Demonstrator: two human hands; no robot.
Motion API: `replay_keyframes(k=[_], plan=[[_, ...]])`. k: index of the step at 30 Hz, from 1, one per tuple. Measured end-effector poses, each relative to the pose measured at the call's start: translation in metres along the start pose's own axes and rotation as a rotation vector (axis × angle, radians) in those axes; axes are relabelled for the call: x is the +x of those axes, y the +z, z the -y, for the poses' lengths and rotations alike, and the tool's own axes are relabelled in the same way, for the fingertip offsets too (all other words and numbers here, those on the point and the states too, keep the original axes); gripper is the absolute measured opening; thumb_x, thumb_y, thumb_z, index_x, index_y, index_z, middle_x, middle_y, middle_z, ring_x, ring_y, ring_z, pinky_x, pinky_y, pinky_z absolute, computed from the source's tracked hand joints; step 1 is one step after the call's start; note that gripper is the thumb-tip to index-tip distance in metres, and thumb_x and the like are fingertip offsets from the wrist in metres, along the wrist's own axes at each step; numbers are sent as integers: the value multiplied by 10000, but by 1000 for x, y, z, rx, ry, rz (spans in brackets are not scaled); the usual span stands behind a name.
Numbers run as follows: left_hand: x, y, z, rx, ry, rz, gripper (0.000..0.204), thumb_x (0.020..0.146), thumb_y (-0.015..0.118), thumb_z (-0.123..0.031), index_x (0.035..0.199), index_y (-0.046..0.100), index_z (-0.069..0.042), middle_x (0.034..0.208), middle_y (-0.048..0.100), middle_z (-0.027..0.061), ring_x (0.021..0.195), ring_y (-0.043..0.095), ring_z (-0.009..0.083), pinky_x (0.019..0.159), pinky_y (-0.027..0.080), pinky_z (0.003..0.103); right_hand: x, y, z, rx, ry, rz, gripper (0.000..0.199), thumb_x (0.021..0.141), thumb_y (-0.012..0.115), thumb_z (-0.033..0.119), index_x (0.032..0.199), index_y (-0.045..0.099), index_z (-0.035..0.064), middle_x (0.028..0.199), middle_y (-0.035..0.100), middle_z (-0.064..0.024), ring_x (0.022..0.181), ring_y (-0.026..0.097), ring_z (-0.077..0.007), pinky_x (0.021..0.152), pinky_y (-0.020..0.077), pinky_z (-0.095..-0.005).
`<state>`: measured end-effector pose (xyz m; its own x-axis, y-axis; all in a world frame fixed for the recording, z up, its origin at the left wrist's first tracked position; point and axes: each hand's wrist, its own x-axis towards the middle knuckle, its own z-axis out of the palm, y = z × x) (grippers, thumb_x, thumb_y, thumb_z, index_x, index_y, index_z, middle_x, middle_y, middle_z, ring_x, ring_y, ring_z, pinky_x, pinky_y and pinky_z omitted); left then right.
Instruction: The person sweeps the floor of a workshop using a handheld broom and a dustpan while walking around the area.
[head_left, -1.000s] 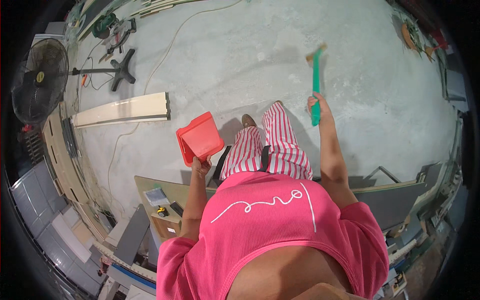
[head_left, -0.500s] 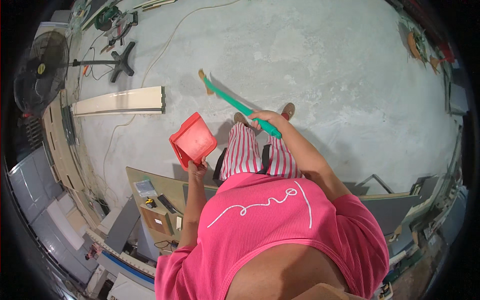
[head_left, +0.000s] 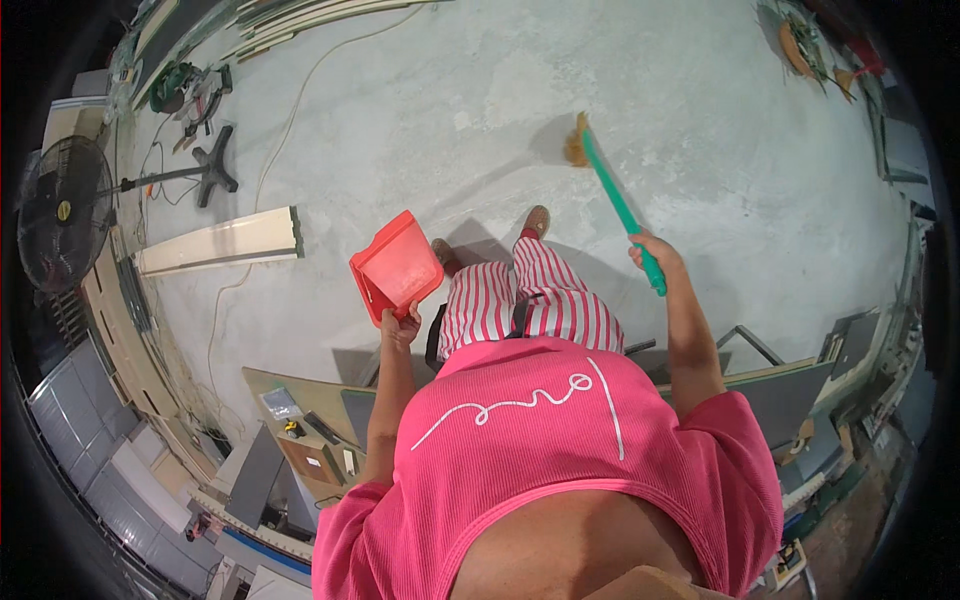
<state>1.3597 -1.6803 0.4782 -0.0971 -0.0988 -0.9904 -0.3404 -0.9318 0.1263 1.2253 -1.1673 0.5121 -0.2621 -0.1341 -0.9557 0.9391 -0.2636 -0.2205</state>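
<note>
A red dustpan (head_left: 398,268) is gripped at its near edge by my left hand (head_left: 401,326), held up left of my legs. Its tray looks bare apart from a pale sheen. My right hand (head_left: 657,254) is wrapped round the green handle of a hand brush (head_left: 617,198), out to the right of my legs. The brush points forward and slightly left, and its yellow-brown bristles (head_left: 576,142) are over the concrete floor (head_left: 400,130). Whether the bristle tips touch the floor I cannot tell.
A cream panel (head_left: 220,240) and a pale cable (head_left: 272,150) lie on the floor to the left. Beyond them are a black fan (head_left: 66,212) on a stand and a green mitre saw (head_left: 185,92). A board table (head_left: 262,382) stands close at my left.
My right hand has swung the brush from ahead of my left leg out to the right. The dustpan stays in my left hand, slightly shifted. One foot has stepped forward.
</note>
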Motion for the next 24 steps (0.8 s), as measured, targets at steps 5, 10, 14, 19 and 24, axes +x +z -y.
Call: replay_keyframes(k=[5, 10, 14, 19, 24], plan=[[7, 29, 8, -1, -30, 106, 366, 743, 268, -249, 954, 427, 4, 756, 540, 157, 548, 507, 183, 459, 421, 254, -41, -18, 7, -184, -21, 11, 431, 735, 495, 121, 1103, 282, 186, 590, 392, -2, 441, 365, -38, 349, 311, -151], [1, 58, 24, 24, 54, 131, 377, 735, 270, -252, 949, 435, 10, 723, 547, 151, 536, 503, 174, 461, 414, 256, -53, -13, -12, -244, 137, 128, 505, 741, 493, 132, 1178, 244, 177, 578, 394, 7, 440, 362, -36, 359, 310, -153], [4, 60, 29, -16, 32, 144, 373, 725, 274, -237, 951, 437, 11, 723, 547, 151, 535, 503, 168, 463, 418, 252, -56, -16, -16, -175, 55, 376, 497, 733, 511, 136, 1165, 267, 119, 563, 394, 12, 434, 367, -50, 359, 311, -163], [7, 50, 36, -64, 31, 108, 365, 722, 279, -229, 954, 433, 8, 742, 540, 155, 531, 501, 171, 460, 424, 249, -41, -82, -1, -208, 46, 90, 489, 722, 508, 141, 1149, 271, 116, 571, 391, 6, 441, 384, -62, 366, 331, -183], [16, 33, 40, -118, 5, -21, 356, 721, 280, -220, 947, 429, 11, 739, 528, 170, 525, 499, 176, 443, 428, 243, -48, -117, 34, -290, -35, -100, 333, 717, 501, 142, 1008, 339, 123, 569, 389, 0, 434, 389, -70, 359, 332, -190]])
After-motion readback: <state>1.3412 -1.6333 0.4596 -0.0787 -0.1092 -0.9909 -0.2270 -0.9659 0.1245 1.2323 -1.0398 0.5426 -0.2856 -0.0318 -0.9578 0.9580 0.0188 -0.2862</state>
